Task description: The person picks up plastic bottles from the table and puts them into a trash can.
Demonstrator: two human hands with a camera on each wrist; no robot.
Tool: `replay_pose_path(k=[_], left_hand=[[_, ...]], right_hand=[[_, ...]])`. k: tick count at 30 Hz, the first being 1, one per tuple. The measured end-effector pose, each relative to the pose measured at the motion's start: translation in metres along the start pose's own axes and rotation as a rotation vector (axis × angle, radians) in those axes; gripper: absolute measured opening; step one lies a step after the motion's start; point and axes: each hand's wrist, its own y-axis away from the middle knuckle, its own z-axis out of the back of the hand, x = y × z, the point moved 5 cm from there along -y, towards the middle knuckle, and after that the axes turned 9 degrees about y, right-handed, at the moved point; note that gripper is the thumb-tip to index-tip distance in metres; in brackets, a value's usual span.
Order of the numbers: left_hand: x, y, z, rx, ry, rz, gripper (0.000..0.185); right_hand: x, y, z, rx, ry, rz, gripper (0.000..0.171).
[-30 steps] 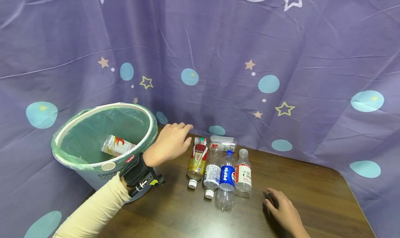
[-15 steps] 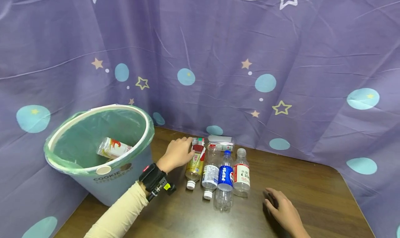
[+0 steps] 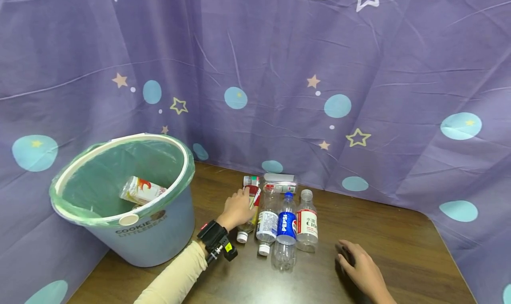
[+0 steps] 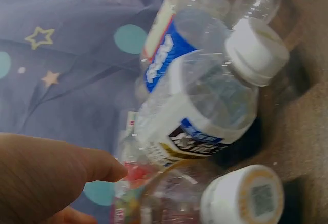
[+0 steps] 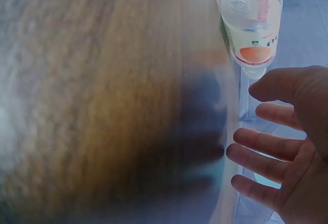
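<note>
Taking the Pepsi bottle [image 3: 284, 233] as the landmark, the right hand [image 3: 361, 268] lies nearest the viewer, to its right on the desk [image 3: 399, 250]. That hand rests flat with its fingers spread and straight, its grip wide and holding nothing; the right wrist view shows the open fingers near a clear bottle.

Left of the Pepsi bottle lies a clear white-capped bottle [image 3: 266, 222], and beyond that the yellow-and-red bottle [image 3: 249, 206], all lying side by side on the desk. The left hand [image 3: 238, 208] has settled onto the yellow-and-red bottle from its left side, fingers laid over the label. The left wrist view shows the thumb [image 4: 97, 165] just meeting that bottle, so the grip looks narrow but not closed round it; it is hard to tell whether it is truly held. Right of the Pepsi bottle lies a red-labelled clear bottle [image 3: 307, 222].

Farther left stands the bin [image 3: 119, 233], lined with a green bag, with one bottle [image 3: 139, 191] inside. Behind everything hangs the purple curtain [image 3: 319, 51].

The step in hand appears to be taking hold of the yellow-and-red bottle. The next move would call for closing the fingers round it and lifting it clear of its neighbour.
</note>
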Motion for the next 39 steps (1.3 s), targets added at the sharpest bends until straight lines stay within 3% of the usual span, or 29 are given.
replay_pose_path(k=[4,11,22,26,33,39], left_hand=[[0.004,-0.002,-0.009,-0.034,0.006,0.016,0.079],[0.014,-0.003,-0.017,-0.024,0.003,0.080,0.094],[0.028,-0.007,-0.019,-0.059,-0.048,0.108,0.097],[0.033,-0.009,-0.022,-0.095,-0.016,0.117,0.099],[0.038,-0.012,-0.026,-0.181,-0.064,0.100,0.092],[0.044,-0.016,-0.027,-0.215,-0.066,0.113,0.084]], right_hand=[[0.001,-0.001,0.001,-0.007,-0.001,0.001,0.042],[0.004,-0.006,0.004,-0.001,0.008,0.003,0.042],[0.006,-0.016,0.009,0.035,0.027,0.014,0.043],[0.007,-0.020,0.013,0.057,0.033,0.018,0.045],[0.008,-0.026,0.021,0.050,0.053,0.031,0.046],[0.008,-0.029,0.024,0.068,0.075,0.019,0.050]])
